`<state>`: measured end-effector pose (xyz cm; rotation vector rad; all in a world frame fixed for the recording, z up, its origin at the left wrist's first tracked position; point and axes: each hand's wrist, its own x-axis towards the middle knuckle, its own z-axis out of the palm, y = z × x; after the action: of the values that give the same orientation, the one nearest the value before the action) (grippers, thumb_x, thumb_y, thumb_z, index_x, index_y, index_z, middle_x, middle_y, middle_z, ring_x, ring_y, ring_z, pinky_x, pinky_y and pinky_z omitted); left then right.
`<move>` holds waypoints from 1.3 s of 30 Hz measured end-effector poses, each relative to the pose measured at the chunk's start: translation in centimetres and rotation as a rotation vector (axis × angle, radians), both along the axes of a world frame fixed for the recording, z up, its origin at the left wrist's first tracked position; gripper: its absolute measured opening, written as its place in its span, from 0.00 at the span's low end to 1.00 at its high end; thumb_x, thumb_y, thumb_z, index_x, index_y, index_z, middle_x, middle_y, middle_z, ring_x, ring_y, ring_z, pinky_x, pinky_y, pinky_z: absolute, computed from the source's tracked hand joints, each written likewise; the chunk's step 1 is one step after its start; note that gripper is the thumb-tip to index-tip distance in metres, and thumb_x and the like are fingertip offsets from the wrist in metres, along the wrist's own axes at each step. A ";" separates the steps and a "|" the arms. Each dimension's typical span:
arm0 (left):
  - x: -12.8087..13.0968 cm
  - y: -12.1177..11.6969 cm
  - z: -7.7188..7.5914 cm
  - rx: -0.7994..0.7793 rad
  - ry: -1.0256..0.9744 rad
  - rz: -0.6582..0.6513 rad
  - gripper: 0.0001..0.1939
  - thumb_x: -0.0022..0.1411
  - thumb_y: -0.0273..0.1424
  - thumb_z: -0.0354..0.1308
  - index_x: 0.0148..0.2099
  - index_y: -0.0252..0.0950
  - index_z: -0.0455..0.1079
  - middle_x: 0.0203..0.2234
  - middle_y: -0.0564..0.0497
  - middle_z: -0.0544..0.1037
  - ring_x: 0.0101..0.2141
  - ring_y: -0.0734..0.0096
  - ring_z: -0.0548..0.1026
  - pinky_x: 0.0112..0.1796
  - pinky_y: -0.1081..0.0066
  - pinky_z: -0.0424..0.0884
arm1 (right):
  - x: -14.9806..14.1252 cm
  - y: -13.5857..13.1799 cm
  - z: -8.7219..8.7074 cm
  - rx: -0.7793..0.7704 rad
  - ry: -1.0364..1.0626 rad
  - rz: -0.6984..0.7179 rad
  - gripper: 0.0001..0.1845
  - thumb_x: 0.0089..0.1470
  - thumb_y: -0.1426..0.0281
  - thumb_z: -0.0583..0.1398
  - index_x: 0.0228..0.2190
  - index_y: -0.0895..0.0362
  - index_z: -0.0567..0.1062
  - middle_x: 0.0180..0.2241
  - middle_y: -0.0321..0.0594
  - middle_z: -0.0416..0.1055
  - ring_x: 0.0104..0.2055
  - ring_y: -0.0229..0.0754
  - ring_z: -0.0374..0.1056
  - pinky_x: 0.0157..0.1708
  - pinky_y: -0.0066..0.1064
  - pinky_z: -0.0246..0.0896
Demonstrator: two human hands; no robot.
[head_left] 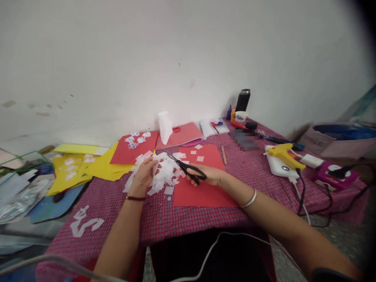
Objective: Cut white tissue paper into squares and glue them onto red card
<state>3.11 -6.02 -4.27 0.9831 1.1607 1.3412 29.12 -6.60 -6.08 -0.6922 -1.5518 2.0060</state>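
My right hand (199, 175) is closed round the handles of black-handled scissors (185, 166), whose blades point up and left toward my other hand. Between the fingers of my left hand (147, 172) is a piece of white paper (157, 160), partly hidden by the fingers. Beneath and around both hands lies a loose heap of cut white paper pieces (161, 182). Some small white squares rest on a red paper sheet (202, 196), which extends under my right forearm.
Paper flowers (135, 140) lie on red and yellow sheets (110, 168) behind left. A glue gun (283, 154) rests on a white power bank (279, 166) at right, beside a purple power adapter (331, 176) with cords. A black bottle (243, 100) stands near the wall.
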 end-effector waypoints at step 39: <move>-0.1 0.0 -1.2 -0.178 0.013 -0.178 0.15 0.41 0.29 0.71 0.25 0.33 0.66 0.17 0.56 0.68 0.17 0.79 0.67 0.17 0.80 0.60 | -0.1 0.6 -0.3 -0.048 -0.033 -0.178 0.29 0.44 0.49 0.69 0.35 0.58 0.69 0.22 0.31 0.68 0.16 0.28 0.61 0.13 0.20 0.56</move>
<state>3.01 -6.05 -5.43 0.9434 1.1532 1.0724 29.03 -5.99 -6.41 -0.8546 -1.4114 1.9136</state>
